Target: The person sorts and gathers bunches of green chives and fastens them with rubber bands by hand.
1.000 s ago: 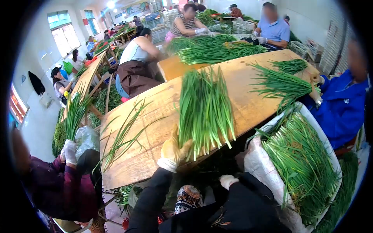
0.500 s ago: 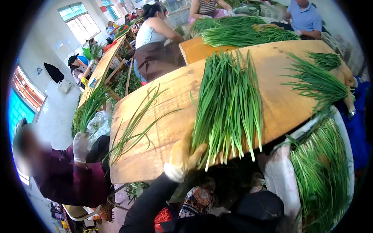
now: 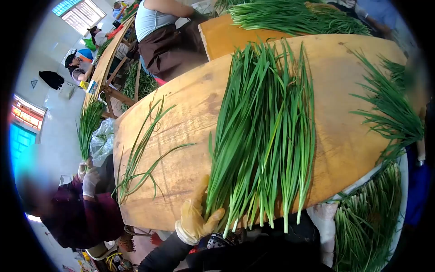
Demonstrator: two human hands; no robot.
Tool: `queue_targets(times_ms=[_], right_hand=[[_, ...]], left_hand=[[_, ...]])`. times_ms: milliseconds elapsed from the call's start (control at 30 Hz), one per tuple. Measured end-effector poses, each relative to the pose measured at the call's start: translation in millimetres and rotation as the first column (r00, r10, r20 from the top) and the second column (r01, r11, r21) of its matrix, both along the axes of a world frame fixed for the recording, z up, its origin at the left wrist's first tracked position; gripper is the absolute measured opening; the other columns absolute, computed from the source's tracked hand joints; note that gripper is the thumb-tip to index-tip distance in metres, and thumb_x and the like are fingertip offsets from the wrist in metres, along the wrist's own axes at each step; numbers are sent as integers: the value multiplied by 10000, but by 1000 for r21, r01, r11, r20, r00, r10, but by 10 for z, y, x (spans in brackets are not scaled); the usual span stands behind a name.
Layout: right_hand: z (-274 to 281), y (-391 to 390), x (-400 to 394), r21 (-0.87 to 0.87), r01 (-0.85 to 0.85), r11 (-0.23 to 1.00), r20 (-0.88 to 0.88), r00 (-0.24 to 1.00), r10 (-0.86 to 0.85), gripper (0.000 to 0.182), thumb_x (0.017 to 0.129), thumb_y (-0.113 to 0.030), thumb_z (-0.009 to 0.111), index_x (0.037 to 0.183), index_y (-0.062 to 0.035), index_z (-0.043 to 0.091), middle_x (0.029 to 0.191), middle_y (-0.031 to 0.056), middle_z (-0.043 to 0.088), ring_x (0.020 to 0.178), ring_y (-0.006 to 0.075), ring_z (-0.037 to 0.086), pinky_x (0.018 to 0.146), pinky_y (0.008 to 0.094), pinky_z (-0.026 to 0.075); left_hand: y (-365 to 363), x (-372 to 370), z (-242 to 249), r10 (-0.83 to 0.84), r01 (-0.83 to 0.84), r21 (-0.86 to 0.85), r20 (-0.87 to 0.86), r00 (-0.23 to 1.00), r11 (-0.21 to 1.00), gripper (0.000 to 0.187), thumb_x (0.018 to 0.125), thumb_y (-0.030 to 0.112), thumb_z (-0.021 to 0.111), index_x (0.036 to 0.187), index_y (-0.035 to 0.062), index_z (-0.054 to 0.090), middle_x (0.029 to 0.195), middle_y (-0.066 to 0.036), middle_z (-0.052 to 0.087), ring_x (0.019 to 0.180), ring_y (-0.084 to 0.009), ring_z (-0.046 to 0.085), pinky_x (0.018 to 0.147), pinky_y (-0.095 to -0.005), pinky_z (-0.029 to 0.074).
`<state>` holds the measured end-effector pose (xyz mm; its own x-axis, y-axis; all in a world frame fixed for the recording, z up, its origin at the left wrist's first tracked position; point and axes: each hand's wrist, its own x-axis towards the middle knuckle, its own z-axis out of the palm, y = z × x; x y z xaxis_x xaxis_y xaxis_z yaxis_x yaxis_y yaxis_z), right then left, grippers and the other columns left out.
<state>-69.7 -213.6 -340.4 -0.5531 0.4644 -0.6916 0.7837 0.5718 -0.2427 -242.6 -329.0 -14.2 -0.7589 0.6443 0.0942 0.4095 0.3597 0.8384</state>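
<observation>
A wide pile of garlic chives lies on the wooden table, its pale stem ends sticking out past the near edge. Beside the lower left of the pile rests my left hand in a yellowish glove. Its thumb and fingers are spread, touching the outermost stems without closing round them. My right hand is out of view. A few loose chive leaves are scattered on the table to the left.
At left, a person in purple holds a chive bunch in gloved hands. Another bunch lies at the right end beside someone in blue. Below it, a container is full of chives. More chives cover the table behind.
The view has tilted down and come closer to the table. My left hand stays at the pile's left side, fingers apart. The person at left now has both hands on their bunch.
</observation>
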Motion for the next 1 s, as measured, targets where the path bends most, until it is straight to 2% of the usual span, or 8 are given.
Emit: queue_targets(times_ms=[200, 333, 433, 500, 600, 667, 933, 1000], right_hand=[[117, -450, -5, -76, -234, 969, 135, 961, 242, 277, 844, -288, 412, 966, -152, 621, 966, 78, 603, 924, 228, 556, 684, 443, 445], [2303, -261, 173, -127, -797, 590, -224, 603, 766, 295, 837, -324, 436, 860, -122, 650, 910, 55, 623, 864, 236, 575, 693, 401, 456], [3319, 207, 327, -235, -712, 661, -874, 453, 177, 177, 818, -206, 515, 868, -89, 638, 865, 68, 621, 758, 202, 601, 722, 321, 466], [3537, 656, 201, -492, -314, 812, -810, 506, -295, 300, 850, -336, 460, 857, -76, 611, 876, 89, 603, 843, 217, 567, 774, 304, 435], [3421, 1168, -412, 207, 300, 931, -799, 601, -16, 692, 818, -557, 383, 1251, -19, 348, 1174, 210, 470, 1083, 323, 462, 903, 392, 359], [3263, 961, -697, 90, 304, 948, -679, 716, -165, 914, 728, -668, 412, 1315, -1, 198, 1248, 252, 369, 1184, 337, 347, 992, 357, 266], [3287, 113, -481, -495, -186, 849, -861, -27, -508, 618, 720, -41, 640, 1260, -38, 341, 1087, 63, 510, 947, 126, 492, 817, 242, 396], [3642, 221, -266, -408, -80, 909, -903, 179, -390, 521, 730, -71, 636, 1200, -44, 410, 1008, 42, 552, 873, 120, 523, 762, 248, 428]], left_hand=[[-31, 78, -32, -14, 9, 141, 38, 999, 990, 645, 740, 113, 569, 1268, -70, 246, 1078, -203, 525, 1000, -228, 514, 858, -298, 387], [-80, 70, -81, 7, -2, 28, -181, 983, 1000, 626, 736, 184, 577, 1261, -10, 296, 1020, -227, 548, 934, -301, 554, 801, -334, 423], [-45, 81, -31, 76, -79, -29, -94, 993, 996, 667, 740, 176, 599, 1261, -28, 236, 1058, -239, 518, 967, -312, 526, 835, -341, 407], [66, -24, -67, 55, -58, 52, 61, 997, 997, 741, 735, 92, 628, 1278, -43, 143, 1115, -241, 474, 999, -292, 503, 848, -340, 413], [342, 34, 22, 193, -185, -96, 89, 977, 978, 693, 683, 49, 686, 1200, -49, 235, 1079, -206, 493, 978, -266, 506, 803, -317, 440], [428, 199, 145, 185, -171, -98, 166, 969, 980, 540, 688, 73, 678, 1102, -53, 353, 962, -201, 540, 869, -271, 547, 725, -329, 456], [330, 792, 64, -321, -336, 528, 799, 509, 780, 206, 794, 61, 557, 982, -13, 519, 810, -128, 597, 630, -198, 598, 521, -312, 493], [301, 843, 35, -400, -260, 646, 688, 606, 717, 192, 814, 96, 546, 986, 12, 526, 822, -93, 598, 638, -190, 594, 532, -279, 498]])
